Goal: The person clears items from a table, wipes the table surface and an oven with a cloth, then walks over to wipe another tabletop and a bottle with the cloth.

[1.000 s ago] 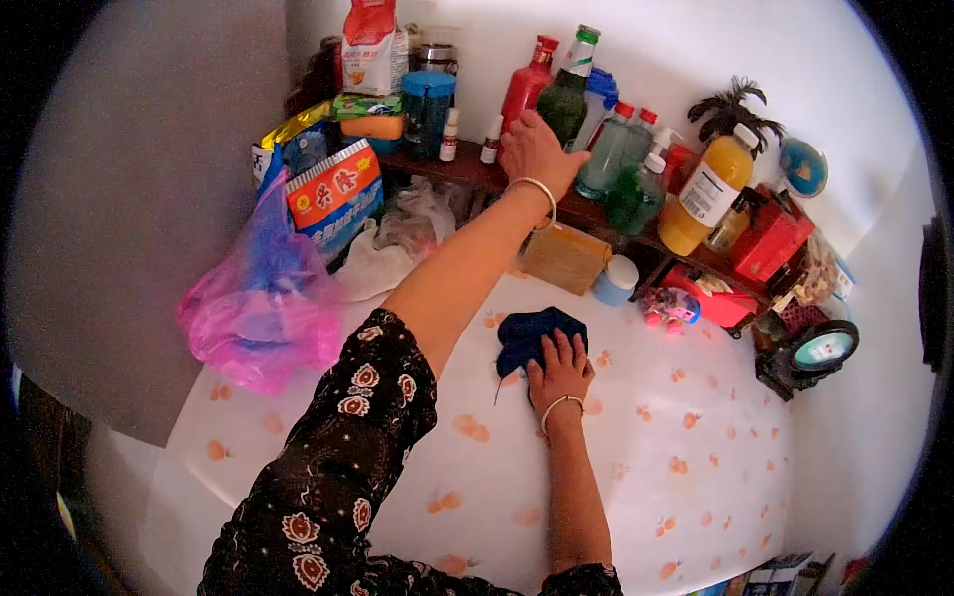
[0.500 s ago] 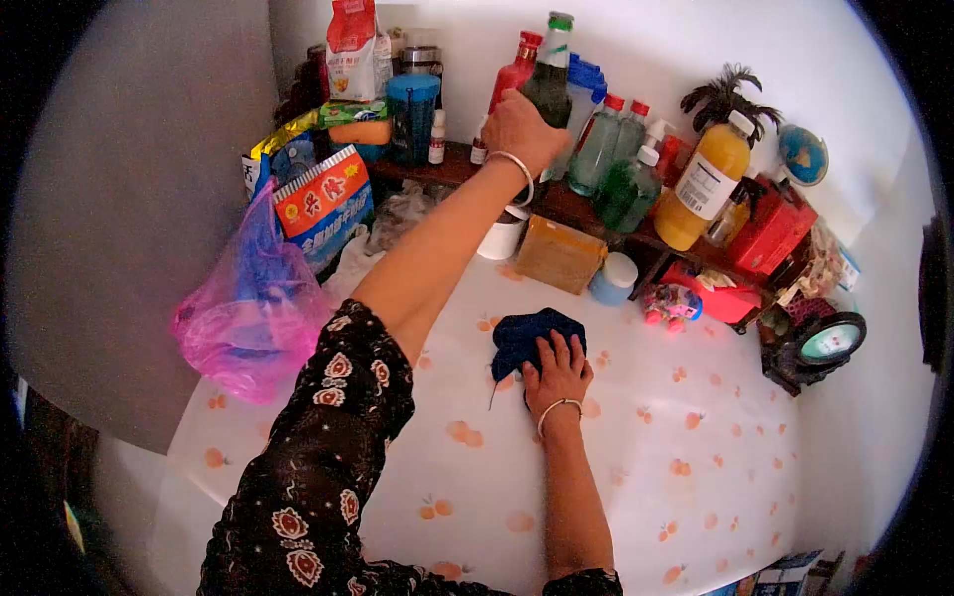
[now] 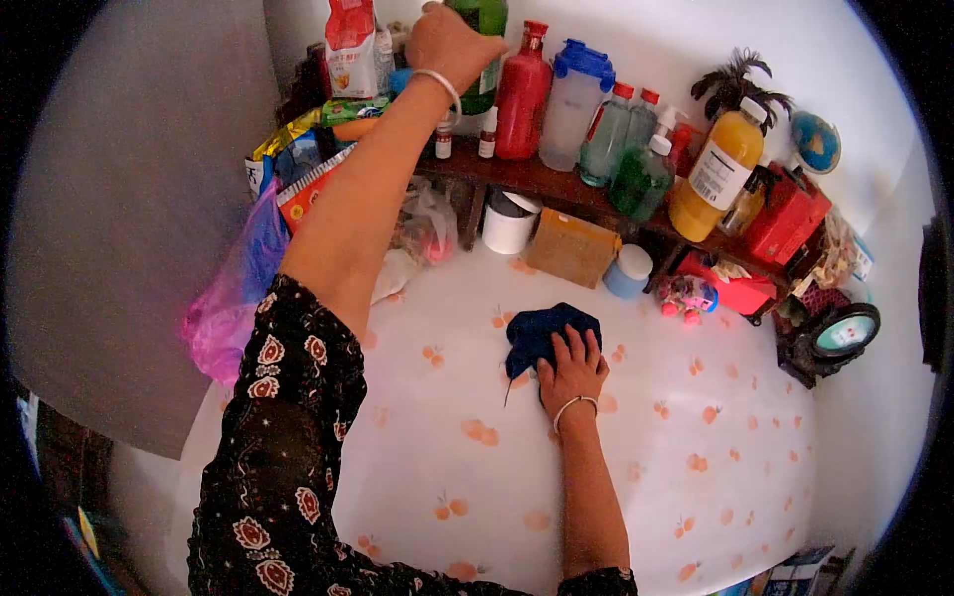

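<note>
My left hand (image 3: 452, 46) is wrapped round a green glass bottle (image 3: 482, 20) at the top of the view. The bottle's neck is cut off by the frame edge, and my hand and wrist hide part of its body. I cannot tell whether its base touches the shelf. A red bottle (image 3: 524, 94) stands just right of it, with two small white bottles below, one of them a red-labelled bottle (image 3: 487, 134). My right hand (image 3: 573, 375) lies flat, fingers spread, on a folded dark blue cloth (image 3: 537, 333) on the table. A loose thread hangs from the cloth.
The dark wooden shelf (image 3: 571, 191) carries a blue-lidded shaker (image 3: 576, 104), several bottles and an orange juice bottle (image 3: 717, 169). Below it sit a cardboard box (image 3: 571, 248) and a blue jar (image 3: 628, 271). A pink plastic bag (image 3: 234, 298) is at left; a patterned cloth covers the table (image 3: 636, 467).
My left hand has moved left along the shelf with the green bottle, away from in front of the red bottle and shaker. My right hand stays on the cloth; the view has shifted slightly.
</note>
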`<state>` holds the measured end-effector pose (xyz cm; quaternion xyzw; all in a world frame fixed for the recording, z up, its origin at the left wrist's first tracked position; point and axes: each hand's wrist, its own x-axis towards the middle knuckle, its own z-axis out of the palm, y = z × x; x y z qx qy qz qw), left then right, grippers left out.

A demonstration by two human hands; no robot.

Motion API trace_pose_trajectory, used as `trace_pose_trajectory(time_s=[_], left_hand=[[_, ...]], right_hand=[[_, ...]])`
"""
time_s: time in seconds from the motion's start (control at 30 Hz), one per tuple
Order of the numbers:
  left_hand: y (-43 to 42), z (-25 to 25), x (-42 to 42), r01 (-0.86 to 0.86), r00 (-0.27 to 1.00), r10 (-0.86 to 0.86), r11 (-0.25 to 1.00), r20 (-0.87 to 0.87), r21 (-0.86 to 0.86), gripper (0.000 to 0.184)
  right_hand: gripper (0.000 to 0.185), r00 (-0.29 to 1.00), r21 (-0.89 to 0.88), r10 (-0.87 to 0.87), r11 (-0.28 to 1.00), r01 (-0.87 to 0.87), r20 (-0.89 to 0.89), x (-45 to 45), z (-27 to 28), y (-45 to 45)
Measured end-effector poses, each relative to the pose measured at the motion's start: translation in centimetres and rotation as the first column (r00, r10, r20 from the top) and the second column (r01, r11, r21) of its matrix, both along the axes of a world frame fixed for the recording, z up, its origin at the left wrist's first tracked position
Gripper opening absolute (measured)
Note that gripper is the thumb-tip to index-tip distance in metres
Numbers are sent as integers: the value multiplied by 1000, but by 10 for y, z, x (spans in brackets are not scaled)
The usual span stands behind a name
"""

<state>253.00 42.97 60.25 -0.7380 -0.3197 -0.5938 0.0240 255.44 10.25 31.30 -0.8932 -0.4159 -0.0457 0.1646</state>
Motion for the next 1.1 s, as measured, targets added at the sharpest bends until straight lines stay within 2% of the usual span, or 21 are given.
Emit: trace_pose_trajectory(time_s=[0.07,0.17,0.27,0.33,0.37,0.4,0.43,0.47,0.5,0.53,0.6,0.63,0.7,0.73,0.77,0.8,0.87,0.9,1.0,1.03,1.1], left_hand=[[-2,-8,-4,19,996,-20,1000,86,4,76],[-15,-10,-27,241,968,-236,969,80,-58,80],[-45,-22,-47,373,920,-357,924,162,-81,71],[-83,-36,-71,692,715,-636,703,291,-164,62],[-94,-50,-79,750,657,-678,629,330,-204,60],[-104,-66,-85,803,595,-713,544,372,-241,57],[-116,-79,-93,798,603,-707,536,369,-275,59],[-129,-91,-101,790,613,-702,524,363,-319,60],[-141,-103,-106,790,610,-704,503,365,-350,62],[-148,-121,-108,738,671,-678,568,301,-365,64],[-173,-139,-114,797,594,-713,462,372,-388,64],[-185,-142,-118,767,623,-721,486,305,-418,64],[-207,-159,-114,732,662,-716,556,222,-393,63],[-215,-167,-111,716,680,-711,591,178,-372,63],[-217,-179,-108,733,648,-730,521,216,-437,64],[-221,-179,-110,747,628,-757,520,182,-415,65],[-231,-177,-118,765,597,-794,519,118,-381,67],[-229,-181,-119,779,576,-815,521,70,-349,65],[-230,-171,-134,755,358,-894,106,271,-647,62],[-227,-182,-131,741,221,-851,-171,476,-650,64],[-227,-181,-137,596,112,-724,-499,681,-629,67]], right_hand=[[45,1000,1,2,1000,-2,12,-1,2,0],[36,997,134,0,991,-10,77,4,-12,1],[25,993,109,-71,991,82,-97,6,-2,4],[21,994,143,-100,984,105,-43,9,-6,4],[19,993,157,-116,981,118,-17,12,-14,1],[20,971,374,18,925,73,-236,39,-40,-2],[24,833,580,233,805,125,-502,44,-28,-6],[28,487,710,538,637,300,-688,49,-14,-13],[33,222,741,739,506,441,-636,42,14,-19],[37,63,761,859,414,499,-509,27,49,-25],[54,79,792,924,275,545,-374,-7,103,-19],[64,86,801,949,203,563,-302,-23,130,-15],[70,597,877,675,469,107,-434,-37,123,-6],[74,778,857,549,515,-27,-305,-52,124,1],[79,914,808,381,577,-115,-142,-67,124,8],[71,926,835,348,546,-72,-147,-69,130,10],[59,865,811,333,571,132,-375,-69,145,4],[48,737,872,505,429,237,-449,-63,146,5],[43,376,848,760,489,206,-530,-33,155,-3],[47,293,850,800,468,243,-524,-29,151,-3],[54,192,850,846,432,303,-498,-25,144,-8]])
